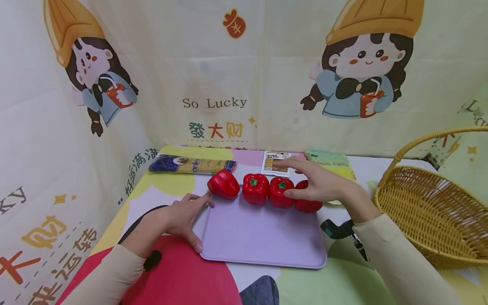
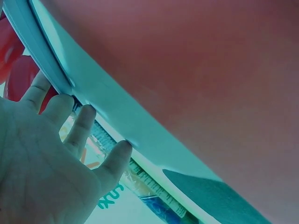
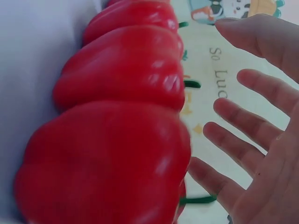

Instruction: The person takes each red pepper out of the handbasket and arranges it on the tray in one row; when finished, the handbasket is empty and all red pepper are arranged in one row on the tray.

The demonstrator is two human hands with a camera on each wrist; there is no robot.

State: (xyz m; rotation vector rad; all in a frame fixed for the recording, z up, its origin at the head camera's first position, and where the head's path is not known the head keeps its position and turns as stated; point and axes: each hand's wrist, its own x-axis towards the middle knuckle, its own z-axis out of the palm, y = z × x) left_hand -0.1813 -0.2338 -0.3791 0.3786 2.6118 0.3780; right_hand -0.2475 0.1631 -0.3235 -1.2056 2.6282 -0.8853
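Several red bell peppers [image 1: 255, 189] stand in a row along the far edge of a lilac tray [image 1: 263, 237]; the leftmost bell pepper [image 1: 224, 184] lies on its side. My left hand [image 1: 182, 219] is spread at the tray's left edge, its thumb by the near left corner. In the left wrist view the fingers of this hand [image 2: 51, 154] are parted beside the tray's rim. Over the right end of the row hovers my right hand [image 1: 320, 181], partly hiding the rightmost bell pepper [image 1: 307, 199]. The right wrist view shows that hand [image 3: 261, 144] with fingers spread, holding nothing.
Behind the peppers lie a blue and yellow pasta packet [image 1: 192, 164], a small white packet [image 1: 275, 163] and a green-yellow bag [image 1: 331, 163]. A wicker basket [image 1: 438, 212] with a tall handle stands at the right. A printed cloth wall [image 1: 267, 76] closes off the back.
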